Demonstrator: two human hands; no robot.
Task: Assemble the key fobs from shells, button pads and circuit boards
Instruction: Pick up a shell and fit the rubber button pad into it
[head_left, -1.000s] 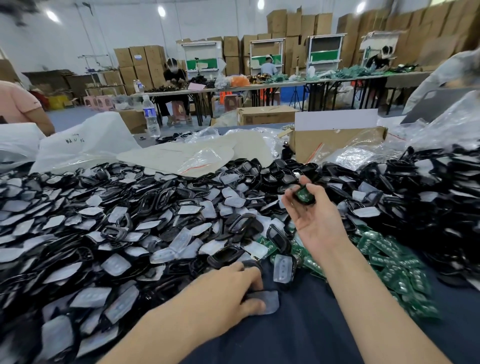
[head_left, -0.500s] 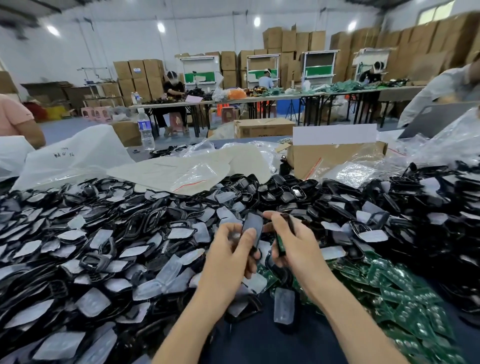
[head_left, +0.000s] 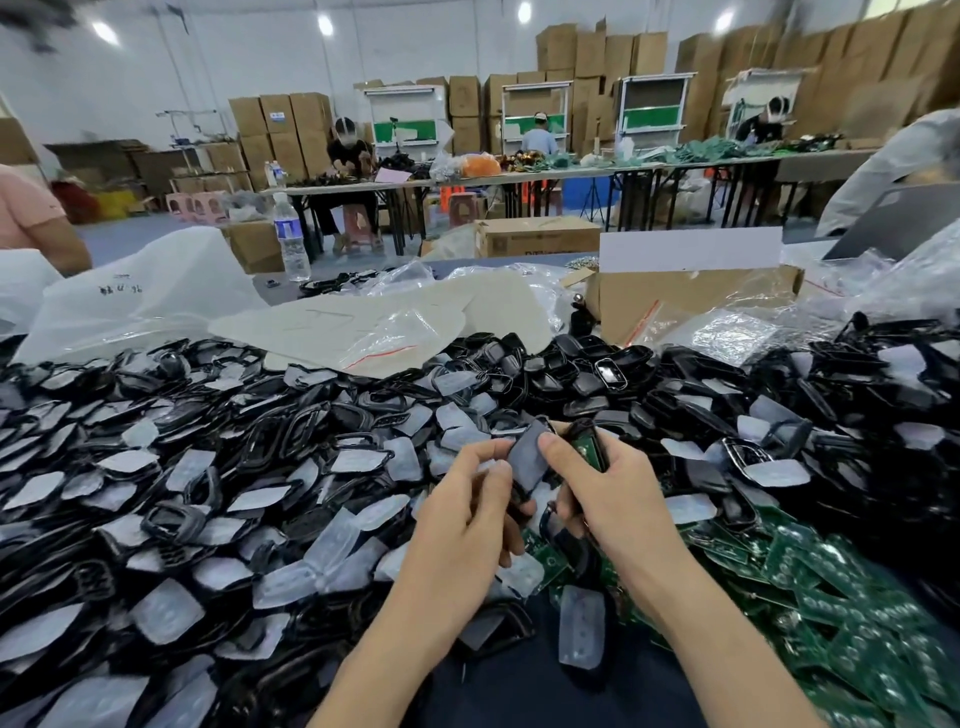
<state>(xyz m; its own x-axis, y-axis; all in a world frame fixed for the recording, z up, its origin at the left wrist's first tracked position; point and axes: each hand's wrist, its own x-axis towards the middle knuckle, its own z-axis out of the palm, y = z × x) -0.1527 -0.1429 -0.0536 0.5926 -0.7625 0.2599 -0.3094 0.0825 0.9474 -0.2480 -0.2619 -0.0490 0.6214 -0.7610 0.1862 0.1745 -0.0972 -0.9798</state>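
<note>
Black shells (head_left: 208, 467) and grey pads (head_left: 358, 460) blanket the desk (head_left: 519, 696), green circuit boards (head_left: 831, 597) heaped at right. Above them I see the left hand (head_left: 462, 525) pinching a flat grey button pad (head_left: 527, 457), the right hand (head_left: 613, 499) gripping a black shell (head_left: 581, 428) holding a green board (head_left: 590, 450).

1. The left hand (head_left: 467, 512) grips a grey pad (head_left: 527, 460) at its left edge.
2. The right hand (head_left: 615, 501) holds a black shell (head_left: 581, 430) with a green board (head_left: 590, 453) seated in it; its thumb presses the pad.
3. A pile (head_left: 208, 493) of loose shells and pads covers the left and rear of the table (head_left: 519, 691).
4. A heap (head_left: 831, 597) of green boards lies at the right.
5. A bottle (head_left: 291, 236), a box (head_left: 691, 296) and bags (head_left: 363, 332) sit behind the pile.
</note>
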